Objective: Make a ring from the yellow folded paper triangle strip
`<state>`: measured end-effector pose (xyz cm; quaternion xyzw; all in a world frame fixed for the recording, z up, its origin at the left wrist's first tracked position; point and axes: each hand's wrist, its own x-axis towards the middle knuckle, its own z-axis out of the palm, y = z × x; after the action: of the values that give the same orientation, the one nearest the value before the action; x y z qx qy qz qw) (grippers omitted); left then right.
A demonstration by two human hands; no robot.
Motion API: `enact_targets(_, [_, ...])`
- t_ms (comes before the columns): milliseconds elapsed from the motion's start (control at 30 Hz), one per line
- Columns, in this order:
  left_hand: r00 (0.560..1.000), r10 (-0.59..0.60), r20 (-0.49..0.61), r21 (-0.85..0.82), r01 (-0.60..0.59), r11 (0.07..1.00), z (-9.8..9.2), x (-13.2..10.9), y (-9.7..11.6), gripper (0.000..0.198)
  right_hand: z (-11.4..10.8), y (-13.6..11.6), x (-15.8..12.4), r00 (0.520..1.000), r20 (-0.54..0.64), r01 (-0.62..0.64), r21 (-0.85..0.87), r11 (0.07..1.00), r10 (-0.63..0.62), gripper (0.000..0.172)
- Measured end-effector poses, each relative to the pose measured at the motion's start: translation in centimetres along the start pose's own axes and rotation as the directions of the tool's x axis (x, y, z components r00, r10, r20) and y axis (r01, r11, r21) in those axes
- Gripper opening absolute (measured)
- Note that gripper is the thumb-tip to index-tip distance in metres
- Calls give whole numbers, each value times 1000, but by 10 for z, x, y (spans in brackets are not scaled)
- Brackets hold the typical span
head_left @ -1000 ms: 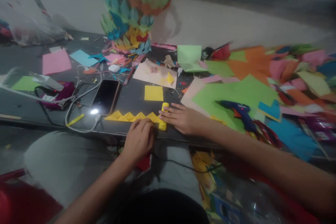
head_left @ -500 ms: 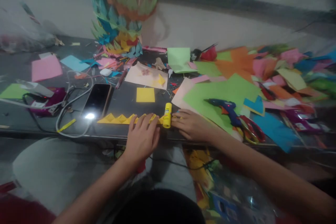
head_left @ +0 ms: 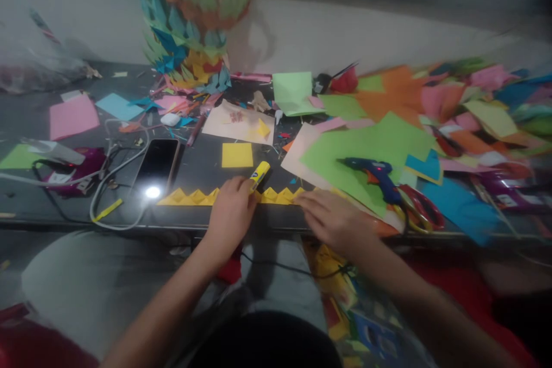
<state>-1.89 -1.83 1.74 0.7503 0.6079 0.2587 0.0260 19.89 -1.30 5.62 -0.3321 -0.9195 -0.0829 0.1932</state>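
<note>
A yellow zigzag paper strip point(head_left: 190, 196) lies along the near edge of the dark table point(head_left: 202, 164). My left hand point(head_left: 232, 213) is closed round a yellow glue stick point(head_left: 260, 173), which tilts up and to the right over the strip. My right hand point(head_left: 332, 217) rests flat on the right end of the strip, fingers stretched out toward the left. A small yellow paper square point(head_left: 237, 155) sits just behind the strip.
A phone point(head_left: 157, 164) and white cable point(head_left: 112, 169) lie left of the strip. A blue glue gun point(head_left: 374, 175) and red scissors point(head_left: 420, 210) rest on green paper point(head_left: 371, 146) at the right. A tall spiky paper sculpture point(head_left: 194, 29) stands at the back among loose coloured sheets.
The glue stick passed from beside my right hand into my left hand, which now holds it tilted. My right hand slid right and flattened on the strip's end.
</note>
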Motion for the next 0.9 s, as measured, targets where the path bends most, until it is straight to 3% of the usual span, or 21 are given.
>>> enact_targets(100, [999,-47,22,7,47,999,-5,7,3,17,22,-24,-6,993,-25,-112,92,989,115,29])
enact_targets(200, [998,-69,-10,-18,69,997,-7,3,11,15,33,-41,-6,953,-116,-247,234,940,279,30])
enact_targets(333, [993,-114,12,-10,114,993,-5,-8,22,14,27,-34,10,899,-190,-311,361,879,396,31])
enact_targets(500, [976,-216,33,-36,217,976,5,-16,25,13,32,-4,80,975,-53,-168,463,871,216,31])
enact_targets(600, [955,-296,39,-75,298,952,11,-19,23,16,61,-8,129,994,-5,-85,547,833,105,32])
enact_targets(667, [945,-325,18,-112,325,939,13,-22,22,18,83,-19,148,990,39,-128,624,771,133,32])
enact_targets(800, [964,-261,-53,-90,255,963,13,-27,18,24,108,-32,150,972,122,-228,700,677,202,28])
enact_targets(900, [981,-131,-144,-87,119,989,8,-29,14,29,105,-28,135,988,137,-148,641,753,78,30])
